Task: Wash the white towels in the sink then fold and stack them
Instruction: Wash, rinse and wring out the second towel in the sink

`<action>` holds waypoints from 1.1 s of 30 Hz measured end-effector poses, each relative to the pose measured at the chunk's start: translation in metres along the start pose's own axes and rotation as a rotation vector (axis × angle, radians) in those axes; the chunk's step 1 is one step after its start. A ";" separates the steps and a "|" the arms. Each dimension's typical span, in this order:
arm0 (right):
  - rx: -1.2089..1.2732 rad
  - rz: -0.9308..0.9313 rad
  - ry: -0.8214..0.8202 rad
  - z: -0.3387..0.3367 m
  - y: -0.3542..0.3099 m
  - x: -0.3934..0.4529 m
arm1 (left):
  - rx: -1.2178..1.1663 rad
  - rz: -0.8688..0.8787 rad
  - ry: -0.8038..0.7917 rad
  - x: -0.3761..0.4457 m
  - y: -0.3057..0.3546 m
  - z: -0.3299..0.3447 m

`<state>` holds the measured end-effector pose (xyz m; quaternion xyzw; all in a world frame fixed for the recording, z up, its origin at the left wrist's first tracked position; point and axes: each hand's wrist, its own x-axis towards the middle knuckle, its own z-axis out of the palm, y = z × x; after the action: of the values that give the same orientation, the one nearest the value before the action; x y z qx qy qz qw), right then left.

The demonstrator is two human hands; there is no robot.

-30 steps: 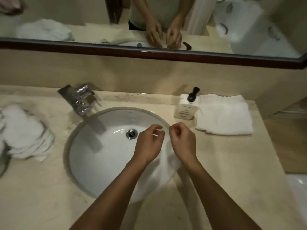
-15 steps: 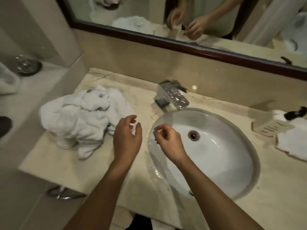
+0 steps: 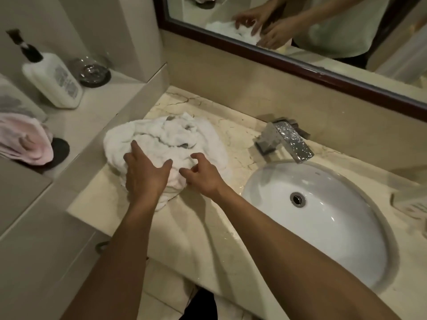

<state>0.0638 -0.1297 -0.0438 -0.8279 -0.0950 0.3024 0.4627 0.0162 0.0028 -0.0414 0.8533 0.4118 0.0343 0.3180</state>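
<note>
- Head view: our left hand lies flat, fingers spread, on the towels at frame centre-left.
- Our right hand touches them, fingers loosely curled, gripping nothing.

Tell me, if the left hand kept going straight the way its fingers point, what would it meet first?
The left hand already lies on the pile of white towels, fingers pointing up and away. Going on, it would probably push deeper into that pile; beyond it stands the low side wall.

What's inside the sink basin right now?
Nothing but the drain in the sink; no towel, no visible standing water. The right forearm covers part of the near rim. The crumpled white towels lie on the counter, under both hands.
</note>
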 end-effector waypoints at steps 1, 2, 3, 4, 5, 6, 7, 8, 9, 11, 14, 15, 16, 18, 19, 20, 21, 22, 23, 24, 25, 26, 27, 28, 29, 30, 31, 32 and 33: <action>-0.004 0.006 0.013 0.003 -0.002 0.004 | 0.021 -0.024 -0.024 0.004 -0.003 -0.004; 0.004 0.015 0.024 0.006 -0.004 0.008 | 0.044 -0.024 -0.042 0.006 -0.007 -0.008; 0.021 0.034 0.031 0.008 -0.006 0.012 | 0.057 -0.009 -0.056 0.007 -0.011 -0.011; 0.051 0.053 0.034 0.009 -0.007 0.015 | 0.058 0.013 -0.063 0.004 -0.014 -0.012; 0.076 0.072 0.034 0.012 -0.009 0.016 | 0.052 0.029 -0.066 0.002 -0.019 -0.013; 0.085 0.082 0.042 0.016 -0.009 0.016 | 0.043 0.039 -0.065 -0.001 -0.022 -0.014; 0.072 0.074 0.058 0.020 -0.010 0.015 | 0.025 0.043 -0.057 -0.005 -0.024 -0.014; 0.055 0.059 0.083 0.026 -0.009 0.014 | -0.011 0.054 -0.045 -0.009 -0.026 -0.013; 0.051 0.044 0.111 0.031 -0.009 0.011 | -0.074 0.084 -0.028 -0.013 -0.027 -0.011; 0.074 0.009 0.157 0.041 -0.009 0.005 | -0.240 0.170 0.054 -0.021 -0.028 -0.008; 0.178 -0.073 0.200 0.048 -0.009 -0.017 | -0.535 0.199 0.143 -0.039 -0.018 -0.010; 0.246 -0.101 0.198 0.047 -0.011 -0.026 | -0.632 0.188 0.108 -0.046 -0.012 -0.011; 0.334 -0.119 0.180 0.046 -0.011 -0.034 | -0.704 0.182 0.062 -0.053 -0.007 -0.012; 0.545 -0.085 0.116 0.036 -0.012 -0.042 | -0.750 0.240 0.012 -0.063 0.005 -0.014; 0.629 -0.068 0.099 0.028 -0.014 -0.044 | -0.734 0.298 0.022 -0.068 0.011 -0.015; 0.699 -0.058 0.089 0.019 -0.014 -0.045 | -0.698 0.364 0.044 -0.071 0.016 -0.015; 0.756 -0.044 0.097 0.009 -0.016 -0.046 | -0.652 0.435 0.069 -0.073 0.021 -0.014; 0.815 -0.047 0.111 -0.003 -0.017 -0.048 | -0.608 0.501 0.090 -0.074 0.026 -0.013; 0.855 -0.059 0.126 -0.015 -0.019 -0.051 | -0.579 0.557 0.094 -0.074 0.032 -0.011; 0.904 -0.077 0.141 -0.026 -0.018 -0.053 | -0.570 0.598 0.071 -0.073 0.036 -0.008; 0.959 -0.085 0.166 -0.039 -0.019 -0.056 | -0.564 0.630 0.043 -0.073 0.041 -0.004; 1.016 -0.093 0.178 -0.051 -0.019 -0.059 | -0.546 0.648 0.032 -0.072 0.043 0.001; 1.079 -0.096 0.171 -0.061 -0.019 -0.061 | -0.510 0.660 0.053 -0.072 0.044 0.007; 1.135 -0.095 0.138 -0.069 -0.020 -0.064 | -0.481 0.665 0.097 -0.072 0.042 0.014; 1.182 -0.083 0.095 -0.074 -0.023 -0.066 | -0.467 0.661 0.144 -0.074 0.038 0.018; 1.216 -0.072 0.049 -0.078 -0.026 -0.070 | -0.472 0.657 0.174 -0.080 0.034 0.021; 1.240 -0.054 0.009 -0.080 -0.029 -0.074 | -0.460 0.673 0.201 -0.086 0.028 0.024; 1.259 -0.041 -0.024 -0.079 -0.031 -0.076 | -0.402 0.703 0.231 -0.092 0.020 0.027; 1.281 -0.032 -0.065 -0.077 -0.034 -0.078 | -0.293 0.726 0.260 -0.096 0.011 0.030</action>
<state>0.0515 -0.1995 0.0464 -0.3763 0.0781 0.3174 0.8669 -0.0296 -0.0871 -0.0397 0.8774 0.1115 0.3102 0.3486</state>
